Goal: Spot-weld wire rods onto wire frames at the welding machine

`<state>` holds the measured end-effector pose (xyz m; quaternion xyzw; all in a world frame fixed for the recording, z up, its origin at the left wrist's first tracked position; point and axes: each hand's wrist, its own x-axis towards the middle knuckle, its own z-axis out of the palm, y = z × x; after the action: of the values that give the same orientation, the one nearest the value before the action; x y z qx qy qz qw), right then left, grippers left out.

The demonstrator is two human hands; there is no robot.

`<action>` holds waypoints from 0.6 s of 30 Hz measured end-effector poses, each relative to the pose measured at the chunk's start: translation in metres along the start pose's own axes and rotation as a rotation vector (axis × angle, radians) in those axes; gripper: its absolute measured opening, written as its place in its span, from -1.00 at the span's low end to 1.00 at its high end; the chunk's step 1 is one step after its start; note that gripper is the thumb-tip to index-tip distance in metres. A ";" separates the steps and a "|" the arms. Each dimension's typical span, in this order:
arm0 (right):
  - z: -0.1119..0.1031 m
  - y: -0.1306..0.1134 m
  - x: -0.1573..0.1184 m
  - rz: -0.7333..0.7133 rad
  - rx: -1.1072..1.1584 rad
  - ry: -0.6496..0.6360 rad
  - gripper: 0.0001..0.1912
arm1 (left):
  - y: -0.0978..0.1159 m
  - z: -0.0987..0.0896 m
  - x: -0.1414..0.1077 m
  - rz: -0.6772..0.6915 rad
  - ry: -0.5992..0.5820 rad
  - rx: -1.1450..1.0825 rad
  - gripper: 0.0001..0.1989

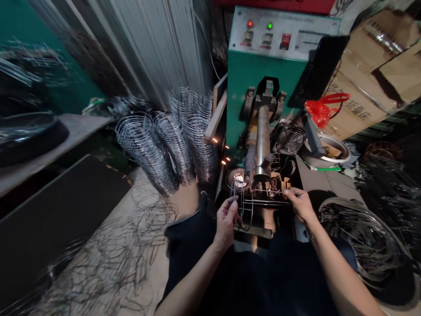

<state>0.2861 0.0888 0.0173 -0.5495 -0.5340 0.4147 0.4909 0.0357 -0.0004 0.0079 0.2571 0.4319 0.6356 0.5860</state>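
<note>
Floor, far left of the welder: thin dark wire hoops (112,250) lie tangled on pale concrete.
Stacks, just left of the welder: shiny ribbed wire cages (167,149) lean in nested rows.
Left hand (226,221): closed, pinching a wire frame (245,206) in front of the welder.
Welder: green spot welder (263,83), with sparks (223,151) at its left side.
Right hand (301,204): closed over the frame's long rods.
Right of the welder: a red plastic bag (320,112) and torn cardboard (362,83).
Hard to see: the frame's contact point, lost among wires.

Printed Chinese characters reading "折叠床" on a cardboard carton (357,107), small labels on the green control panel (283,35) too blurred to read
</note>
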 end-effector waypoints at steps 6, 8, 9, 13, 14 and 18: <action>-0.004 -0.002 -0.007 -0.012 -0.014 -0.033 -0.35 | 0.000 0.001 -0.007 -0.022 0.009 -0.014 -0.52; -0.013 -0.001 -0.017 -0.016 -0.038 -0.128 -0.40 | 0.005 -0.003 -0.017 -0.075 0.029 -0.031 -0.51; -0.020 0.000 -0.023 -0.016 -0.056 -0.201 -0.42 | 0.009 -0.007 -0.024 -0.111 0.040 -0.042 -0.49; -0.047 0.002 -0.049 0.150 -0.145 -0.443 -0.45 | 0.045 -0.030 -0.047 -0.284 -0.081 -0.065 -0.29; -0.051 0.001 -0.054 0.225 -0.165 -0.471 -0.44 | 0.055 -0.036 -0.050 -0.294 -0.160 -0.061 -0.19; -0.053 -0.003 -0.068 0.431 -0.126 -0.598 -0.38 | 0.074 -0.054 -0.054 -0.214 -0.349 -0.104 0.03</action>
<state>0.3315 0.0160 0.0247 -0.5330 -0.5503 0.6171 0.1797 -0.0380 -0.0612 0.0540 0.2852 0.3155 0.5368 0.7287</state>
